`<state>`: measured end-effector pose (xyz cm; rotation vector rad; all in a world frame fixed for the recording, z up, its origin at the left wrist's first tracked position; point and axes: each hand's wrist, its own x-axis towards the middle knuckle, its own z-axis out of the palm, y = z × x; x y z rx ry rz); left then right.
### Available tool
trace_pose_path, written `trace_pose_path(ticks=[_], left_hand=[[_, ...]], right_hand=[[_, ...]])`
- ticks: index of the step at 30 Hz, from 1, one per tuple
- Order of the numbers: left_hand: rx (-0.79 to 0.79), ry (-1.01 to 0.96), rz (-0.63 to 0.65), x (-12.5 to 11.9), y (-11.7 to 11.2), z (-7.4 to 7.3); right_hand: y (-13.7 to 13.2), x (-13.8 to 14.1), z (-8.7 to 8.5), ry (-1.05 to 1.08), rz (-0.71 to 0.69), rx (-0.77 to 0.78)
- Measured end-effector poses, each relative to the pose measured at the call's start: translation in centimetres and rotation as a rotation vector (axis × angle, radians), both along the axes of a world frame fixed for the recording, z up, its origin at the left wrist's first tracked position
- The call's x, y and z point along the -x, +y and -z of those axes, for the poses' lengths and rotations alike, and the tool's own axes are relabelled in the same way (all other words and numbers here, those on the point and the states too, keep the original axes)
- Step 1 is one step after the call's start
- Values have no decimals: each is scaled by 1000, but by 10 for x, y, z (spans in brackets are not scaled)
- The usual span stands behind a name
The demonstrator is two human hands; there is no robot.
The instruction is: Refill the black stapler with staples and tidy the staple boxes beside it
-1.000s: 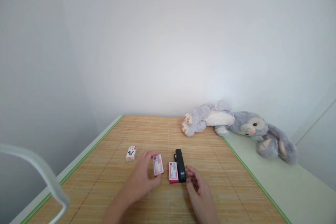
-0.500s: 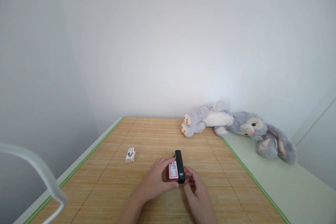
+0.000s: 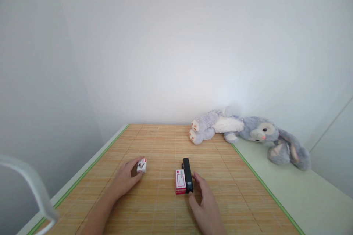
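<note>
My left hand [image 3: 127,178] has its thumb and fingers closed around a small white box [image 3: 141,166] with a dark picture and red marks on it. To the right, a black stapler [image 3: 188,175] lies lengthwise on the mat. Against the stapler's left side sits a red-and-white staple box [image 3: 180,181], with red edges that look like a stack. My right hand [image 3: 205,203] rests just right of the stapler's near end, thumb and forefinger apart. Its thumb tip is at or very near that end, and its other fingers are partly hidden.
A bamboo mat [image 3: 154,139] with a green border covers most of the table. At the back right a grey plush rabbit [image 3: 230,125] lies on its side against the wall. A white curved bar [image 3: 35,183], blurred, stands at the left front.
My left hand has left the staple box and stapler, moved left and closed on the small white box, which has shifted slightly right. My right hand stays beside the stapler.
</note>
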<state>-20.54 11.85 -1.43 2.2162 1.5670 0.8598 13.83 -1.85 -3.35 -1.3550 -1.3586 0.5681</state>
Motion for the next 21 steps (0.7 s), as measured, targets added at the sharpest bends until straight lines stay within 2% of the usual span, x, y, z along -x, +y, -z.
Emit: trace_pose_path(ticks=[6, 10, 15, 21], left_hand=[[6, -340, 147, -88, -6, 0], [77, -461, 198, -130, -1, 6], [194, -550, 182, -154, -1, 11], [288, -632, 109, -173, -24, 11]], right_hand=[[-4, 4, -7, -117, -9, 13], [-3, 5, -9, -126, -5, -9], [-2, 4, -6, -147, -21, -3], [1, 4, 1, -308, -34, 42]])
